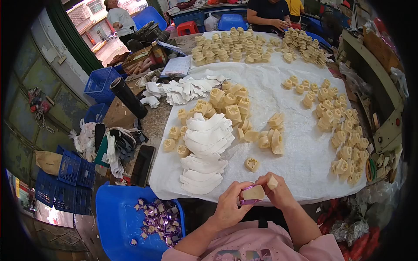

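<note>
In front of my chest, my left hand (230, 203) is closed around a small curved piece with a shiny purple rim and a cream face (253, 193). My right hand (284, 194) meets it from the other side, its fingers bent in against that piece. A small cream tip (272, 182) shows at the right fingers; whether it is held or worn on a finger I cannot tell. Just beyond my hands a single cream molded part (251, 164) lies on the white cloth (300, 174). Left of it, white curved strips (204, 143) overlap in a stack.
Cream parts are heaped behind the strips (230, 102), along the right side (344, 130) and at the far end (226, 45). A blue tub (109, 217) at lower left holds purple-wrapped pieces (163, 222). A black cylinder (128, 98) and phone (143, 165) lie left. Another person (267, 15) sits opposite.
</note>
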### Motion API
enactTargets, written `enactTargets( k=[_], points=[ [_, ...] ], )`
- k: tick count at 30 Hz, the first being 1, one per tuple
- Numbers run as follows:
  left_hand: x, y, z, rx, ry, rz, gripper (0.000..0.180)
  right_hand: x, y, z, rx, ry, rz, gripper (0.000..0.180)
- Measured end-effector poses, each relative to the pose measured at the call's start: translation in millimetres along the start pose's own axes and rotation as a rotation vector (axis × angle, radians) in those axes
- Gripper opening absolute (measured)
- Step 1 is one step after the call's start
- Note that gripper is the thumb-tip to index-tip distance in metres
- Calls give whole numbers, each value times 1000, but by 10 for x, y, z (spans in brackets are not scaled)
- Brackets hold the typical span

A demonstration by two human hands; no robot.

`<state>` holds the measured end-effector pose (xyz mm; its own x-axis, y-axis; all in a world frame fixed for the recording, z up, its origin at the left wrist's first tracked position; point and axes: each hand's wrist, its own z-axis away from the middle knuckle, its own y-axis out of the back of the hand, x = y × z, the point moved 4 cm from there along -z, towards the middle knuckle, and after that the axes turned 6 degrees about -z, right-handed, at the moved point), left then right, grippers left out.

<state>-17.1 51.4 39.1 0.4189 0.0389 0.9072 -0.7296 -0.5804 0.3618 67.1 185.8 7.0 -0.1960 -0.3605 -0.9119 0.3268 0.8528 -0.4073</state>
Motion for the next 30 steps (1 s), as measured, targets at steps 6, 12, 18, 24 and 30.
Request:
enactTargets(
  k=[6,12,18,24,30],
  points=[
    [223,-1,44,3,-176,-160,48,28,31,14,-162,-145,-113,12],
    [154,-81,97,30,-120,-158,48,-122,-84,165,-3,39,513,9],
    [151,9,-13,147,-166,-244,45,-128,-86,8,-46,-61,89,18],
    [121,-113,-46,333,-116,-319,47,-181,-215,-17,-17,82,150,22],
    [14,-224,-41,383,-139,-371,51,228,-111,65,211,-43,-10,26]
  ],
)
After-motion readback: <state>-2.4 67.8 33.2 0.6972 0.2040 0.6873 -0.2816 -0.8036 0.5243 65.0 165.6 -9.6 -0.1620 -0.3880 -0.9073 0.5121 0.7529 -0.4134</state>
